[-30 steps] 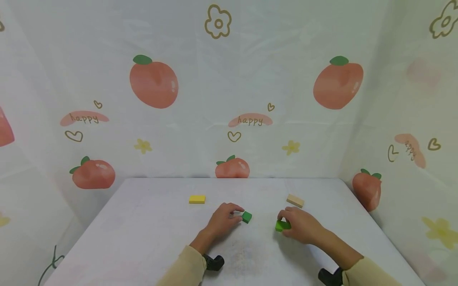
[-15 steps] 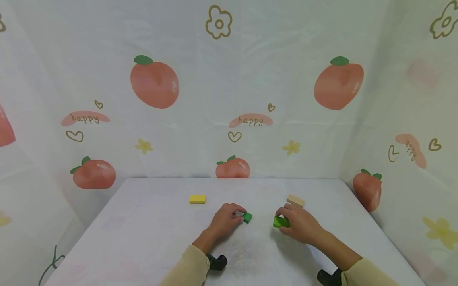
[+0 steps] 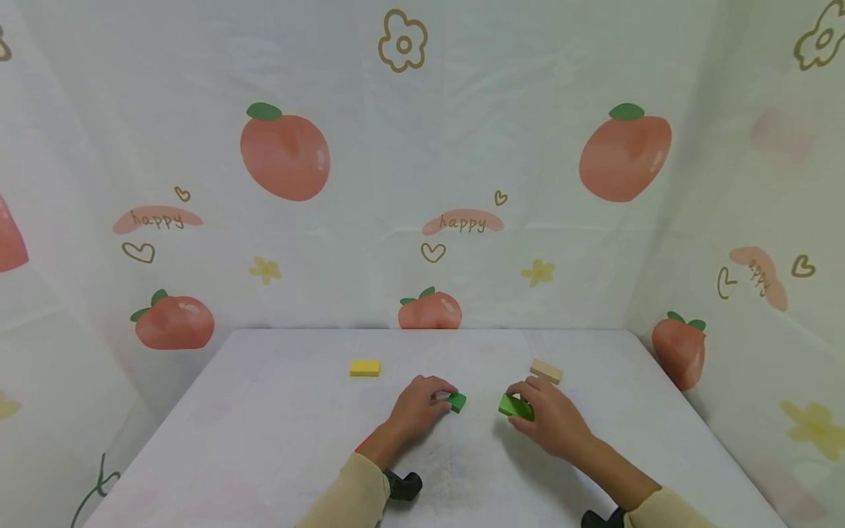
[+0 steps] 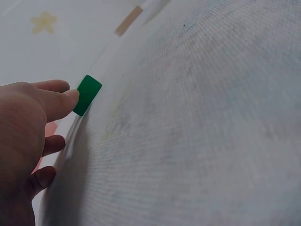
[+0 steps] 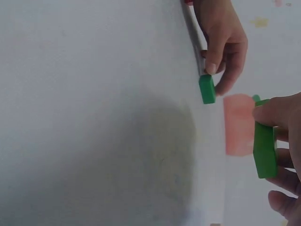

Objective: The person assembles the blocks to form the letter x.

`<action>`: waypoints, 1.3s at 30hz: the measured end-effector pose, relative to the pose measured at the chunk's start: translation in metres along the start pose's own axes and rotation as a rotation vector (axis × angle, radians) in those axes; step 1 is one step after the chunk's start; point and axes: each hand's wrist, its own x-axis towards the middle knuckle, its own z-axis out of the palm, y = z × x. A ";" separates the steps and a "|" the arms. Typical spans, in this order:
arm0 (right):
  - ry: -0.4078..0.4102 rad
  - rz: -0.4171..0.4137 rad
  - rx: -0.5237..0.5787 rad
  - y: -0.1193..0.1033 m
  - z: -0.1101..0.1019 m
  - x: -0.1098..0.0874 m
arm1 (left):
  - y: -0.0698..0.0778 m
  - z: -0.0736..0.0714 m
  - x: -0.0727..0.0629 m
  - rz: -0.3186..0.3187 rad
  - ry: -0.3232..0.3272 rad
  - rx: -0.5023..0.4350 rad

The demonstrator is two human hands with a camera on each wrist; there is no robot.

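Observation:
In the head view my left hand is at the table's middle, thumb and index finger pinching a small dark green block low at the tabletop. The left wrist view shows the thumb against one end of that block. To the right, my right hand grips a longer light green block between thumb and fingers. It is raised, with a shadow on the table below it. In the right wrist view this block stands lengthwise in the grasp, apart from the dark green one.
On the white table a yellow block lies at the back left. Just behind my right hand lies a plain wooden block. A red edge peeks out beside my left wrist. A printed cloth hangs behind the table.
My right hand has raised the light green block and carried it slightly left, tilting it. The left fingers have closed in on the dark green block. A red edge has appeared beside the left wrist.

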 end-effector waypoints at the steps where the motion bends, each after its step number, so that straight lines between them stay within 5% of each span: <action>1: 0.011 -0.001 0.003 0.000 0.002 0.000 | 0.000 0.000 0.000 0.005 0.001 0.006; 23: 0.029 0.092 0.073 -0.003 0.025 -0.001 | 0.001 0.003 0.000 0.068 0.020 0.102; 39: 0.045 0.061 0.090 -0.002 0.038 0.003 | -0.004 0.005 0.001 0.073 0.036 0.090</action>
